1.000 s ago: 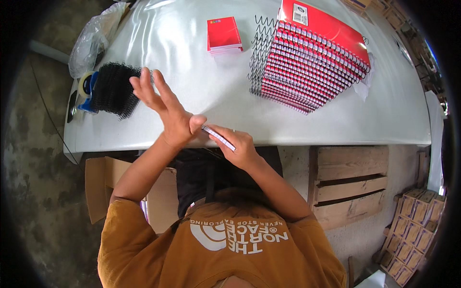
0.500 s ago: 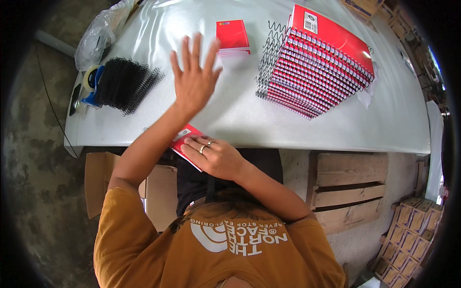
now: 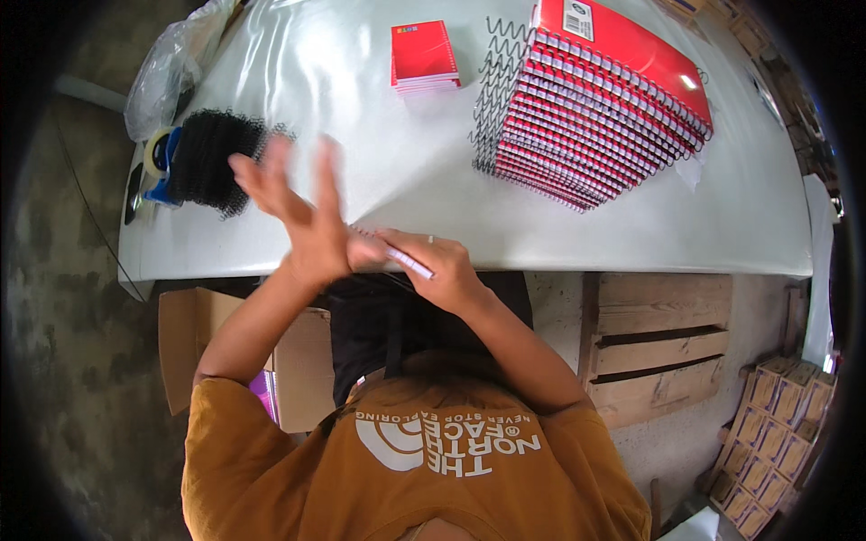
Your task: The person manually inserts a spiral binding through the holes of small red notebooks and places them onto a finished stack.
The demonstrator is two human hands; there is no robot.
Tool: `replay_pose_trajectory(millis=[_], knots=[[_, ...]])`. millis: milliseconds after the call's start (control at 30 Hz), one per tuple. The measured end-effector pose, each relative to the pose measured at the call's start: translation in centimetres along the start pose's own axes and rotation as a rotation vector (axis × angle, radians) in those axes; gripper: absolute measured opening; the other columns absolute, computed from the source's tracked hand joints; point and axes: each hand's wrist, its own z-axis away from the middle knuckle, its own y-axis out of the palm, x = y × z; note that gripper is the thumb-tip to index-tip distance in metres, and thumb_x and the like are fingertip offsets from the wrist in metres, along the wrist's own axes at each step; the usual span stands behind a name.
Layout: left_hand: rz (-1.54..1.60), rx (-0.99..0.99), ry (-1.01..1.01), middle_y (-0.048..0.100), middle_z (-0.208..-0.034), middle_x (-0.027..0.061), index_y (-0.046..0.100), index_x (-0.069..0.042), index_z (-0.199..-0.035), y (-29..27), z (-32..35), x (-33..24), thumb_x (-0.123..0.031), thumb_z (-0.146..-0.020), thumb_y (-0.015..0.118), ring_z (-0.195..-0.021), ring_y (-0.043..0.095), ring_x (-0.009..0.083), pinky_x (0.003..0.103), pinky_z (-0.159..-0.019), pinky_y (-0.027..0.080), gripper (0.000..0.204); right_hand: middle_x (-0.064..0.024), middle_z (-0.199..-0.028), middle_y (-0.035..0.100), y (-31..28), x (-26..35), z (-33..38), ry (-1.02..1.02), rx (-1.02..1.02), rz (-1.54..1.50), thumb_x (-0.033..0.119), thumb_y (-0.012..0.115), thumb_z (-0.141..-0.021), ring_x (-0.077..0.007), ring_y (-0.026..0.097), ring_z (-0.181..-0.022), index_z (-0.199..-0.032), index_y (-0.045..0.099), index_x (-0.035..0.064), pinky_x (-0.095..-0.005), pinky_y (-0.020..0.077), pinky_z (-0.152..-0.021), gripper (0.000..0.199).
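Observation:
At the table's near edge, my right hand is closed around a small notebook, tilted so that its pale page edge shows. Its cover is mostly hidden by the fingers. My left hand is raised just left of it, fingers spread and blurred by motion, its thumb side close to the notebook. Whether they touch I cannot tell. Beyond the left hand lies a bundle of black spiral coils. A short pile of red notebooks sits farther back. To its right rises a tall stack of spiral-bound red notebooks.
The pale covered table has a blue tape dispenser and a clear plastic bag at its left. Below the near edge are an open cardboard box and a wooden pallet. Several small cartons stand lower right.
My left hand has come down and nearer, from over the table to beside the notebook. My right hand has lifted and tilted the notebook, so its page edge shows instead of the red cover.

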Motion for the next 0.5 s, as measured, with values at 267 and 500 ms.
replay_pose_trajectory(millis=[267, 500], knots=[[0.017, -0.119, 0.134, 0.010, -0.141, 0.0377, 0.029, 0.003, -0.137, 0.6, 1.7, -1.0, -0.081, -0.071, 0.036, -0.131, 0.003, 0.0570, 0.069, -0.100, 0.006, 0.108, -0.0155, -0.105, 0.063, -0.7, -0.2, 0.1, 0.065, 0.094, -0.029, 0.002, 0.062, -0.078, -0.0309, 0.064, -0.089, -0.116, 0.056, 0.0039, -0.0356, 0.0517, -0.073, 0.038], [0.363, 0.193, 0.132, 0.012, -0.141, 0.0388, 0.021, 0.011, -0.137, 2.7, 7.4, -4.3, -0.080, -0.071, 0.037, -0.132, 0.007, 0.0548, 0.067, -0.100, -0.005, 0.113, -0.0180, -0.104, 0.064, -0.6, -0.4, -0.1, 0.251, 0.015, -0.167, 0.011, 0.064, -0.081, -0.0331, 0.064, -0.090, -0.138, 0.032, 0.0080, -0.0365, 0.0515, -0.074, 0.066]])
